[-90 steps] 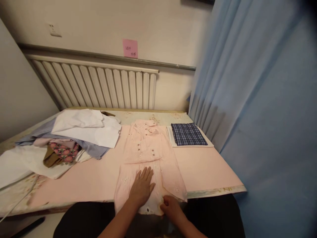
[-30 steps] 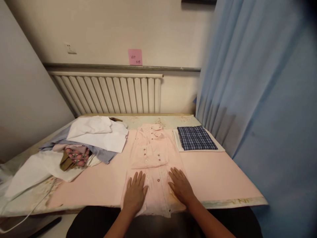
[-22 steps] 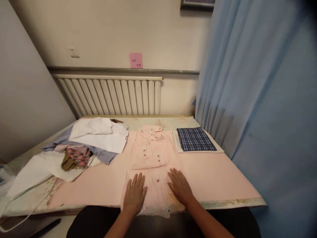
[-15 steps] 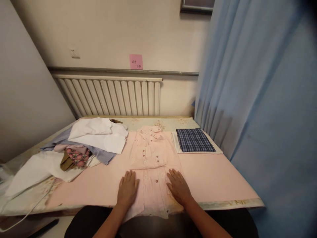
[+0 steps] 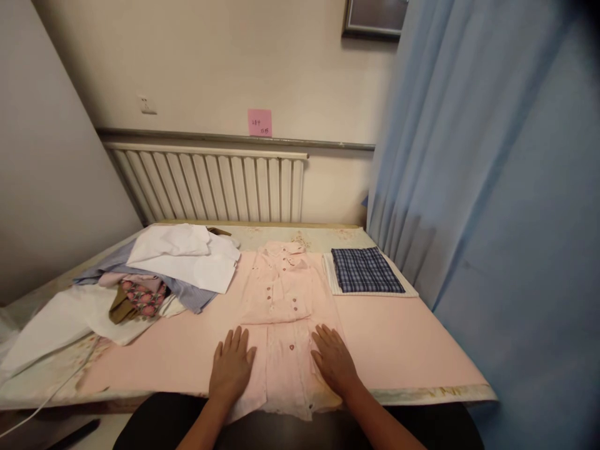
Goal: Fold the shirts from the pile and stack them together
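A pale pink button-up shirt point(image 5: 287, 347) lies front up on the table, collar at the far end and hem hanging over the near edge. Its sleeves are folded across the middle of the front. My left hand point(image 5: 232, 362) rests flat on the lower left of the shirt, fingers stretched forward. On the lower right side my right hand point(image 5: 334, 359) lies flat too, its fingers slightly spread. Neither hand grips the cloth.
A heap of loose clothes point(image 5: 182, 259) covers the table's left side. Folded dark plaid cloth point(image 5: 365, 270) on a cream folded piece lies at the right. A pink mat point(image 5: 398, 344) spreads under the shirt. A blue curtain point(image 5: 431, 156) hangs along the right.
My left hand has slid a little outward and toward me over the shirt. The right hand has hardly moved on the cloth. The view has shifted slightly.
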A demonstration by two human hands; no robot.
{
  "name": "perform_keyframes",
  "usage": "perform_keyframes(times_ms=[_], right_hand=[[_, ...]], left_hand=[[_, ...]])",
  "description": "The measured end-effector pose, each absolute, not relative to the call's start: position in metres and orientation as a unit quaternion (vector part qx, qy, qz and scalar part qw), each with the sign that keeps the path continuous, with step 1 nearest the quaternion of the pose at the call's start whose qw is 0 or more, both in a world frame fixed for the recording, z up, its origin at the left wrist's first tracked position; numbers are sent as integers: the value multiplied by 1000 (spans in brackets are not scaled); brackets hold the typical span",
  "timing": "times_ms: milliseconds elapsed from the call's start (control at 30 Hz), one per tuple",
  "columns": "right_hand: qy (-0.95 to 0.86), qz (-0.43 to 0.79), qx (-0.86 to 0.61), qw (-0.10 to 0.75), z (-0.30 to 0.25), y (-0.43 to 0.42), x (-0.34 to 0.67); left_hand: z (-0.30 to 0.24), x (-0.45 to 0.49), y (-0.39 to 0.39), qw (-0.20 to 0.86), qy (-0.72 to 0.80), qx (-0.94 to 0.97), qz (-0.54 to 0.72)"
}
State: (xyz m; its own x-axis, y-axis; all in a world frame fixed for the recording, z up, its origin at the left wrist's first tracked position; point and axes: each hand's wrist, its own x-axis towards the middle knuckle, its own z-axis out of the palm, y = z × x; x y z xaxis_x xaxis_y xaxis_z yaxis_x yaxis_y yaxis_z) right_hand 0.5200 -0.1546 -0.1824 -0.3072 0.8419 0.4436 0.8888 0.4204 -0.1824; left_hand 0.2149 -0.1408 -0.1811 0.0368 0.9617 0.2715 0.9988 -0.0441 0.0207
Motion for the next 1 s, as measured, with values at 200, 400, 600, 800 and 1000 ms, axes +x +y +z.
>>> perform_keyframes(times_ms=[200,400,600,800,1000], right_hand=[[-805,-43,-539,243,-183,-154,519],[-805,-42,-544,233,-179,-154,519],[-803,-41,-549,227,-176,-154,518],[-804,-43,-550,224,-178,-153,518],[-804,-15,-553,217,-175,-148,519]], left_hand=[[-179,216,-142,86,-687,-715,-101],[-180,216,-140,85,-691,-711,-104],[-181,216,-140,87,-687,-713,-107],[-184,215,-139,81,-689,-712,-106],[-186,214,-138,89,-685,-714,-114]])
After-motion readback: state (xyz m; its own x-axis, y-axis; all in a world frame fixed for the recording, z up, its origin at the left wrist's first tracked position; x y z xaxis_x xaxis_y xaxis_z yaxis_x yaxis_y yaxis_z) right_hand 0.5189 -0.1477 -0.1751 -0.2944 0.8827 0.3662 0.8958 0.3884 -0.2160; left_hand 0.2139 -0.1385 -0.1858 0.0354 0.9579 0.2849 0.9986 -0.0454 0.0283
